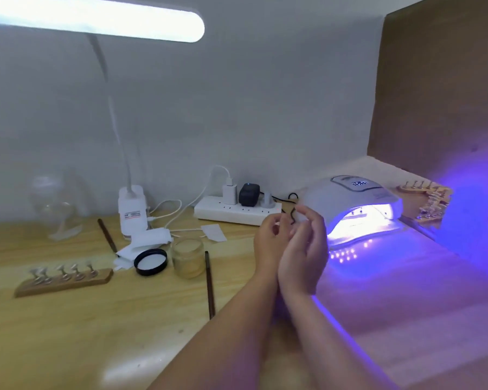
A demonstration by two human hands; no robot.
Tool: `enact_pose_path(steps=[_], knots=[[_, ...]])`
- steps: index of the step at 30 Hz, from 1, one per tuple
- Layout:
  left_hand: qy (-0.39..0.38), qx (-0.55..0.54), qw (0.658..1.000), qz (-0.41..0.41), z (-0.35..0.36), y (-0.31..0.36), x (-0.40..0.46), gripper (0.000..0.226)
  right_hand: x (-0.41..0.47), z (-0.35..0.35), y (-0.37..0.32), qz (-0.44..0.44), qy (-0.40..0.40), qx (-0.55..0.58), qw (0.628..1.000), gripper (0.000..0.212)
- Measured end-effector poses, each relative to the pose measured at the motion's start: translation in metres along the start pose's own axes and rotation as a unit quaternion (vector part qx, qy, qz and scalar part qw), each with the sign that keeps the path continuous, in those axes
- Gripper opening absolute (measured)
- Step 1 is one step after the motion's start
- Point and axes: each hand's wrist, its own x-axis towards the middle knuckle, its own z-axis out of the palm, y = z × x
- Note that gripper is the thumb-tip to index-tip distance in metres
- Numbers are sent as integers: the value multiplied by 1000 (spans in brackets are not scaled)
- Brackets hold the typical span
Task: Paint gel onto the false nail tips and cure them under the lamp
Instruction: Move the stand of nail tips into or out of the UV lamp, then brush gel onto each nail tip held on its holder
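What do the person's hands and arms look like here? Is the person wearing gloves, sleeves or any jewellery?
Both forearms are bare as far as the picture shows, with no sleeves in view. The left hand and the right hand wear no gloves. No ring, watch or bracelet can be seen. The fingernails are too blurred to judge.

My nail workbench, wooden desk [68, 333] against a plain wall, glowing curing lamp [352, 204], tip racks [64, 280] left of it, power strip [237, 212] beside it.
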Motion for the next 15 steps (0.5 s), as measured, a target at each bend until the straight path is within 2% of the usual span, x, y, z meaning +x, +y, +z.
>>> enact_pose_path(steps=[4, 7, 9, 10, 13, 15], knots=[[11, 24, 999, 41, -10, 19, -13, 15, 3, -5, 3, -15, -51, -22, 998, 18], [-53, 81, 990, 103, -54, 42, -29, 15, -6, 0, 5, -62, -117, -22, 991, 17], [-84, 229, 954, 172, -100, 53, -42, 24, -18, 5, 6, -102, -192, -46, 975, 15], [-73, 298, 928, 211, -125, 58, -49, 28, -24, 9, 6, -118, -233, -65, 963, 13], [27, 423, 857, 293, -198, 73, -71, 37, -38, 20, 4, -145, -324, -135, 925, 22], [104, 488, 821, 276, -243, 74, -82, 45, -43, 23, 0, -164, -372, -197, 892, 26]])
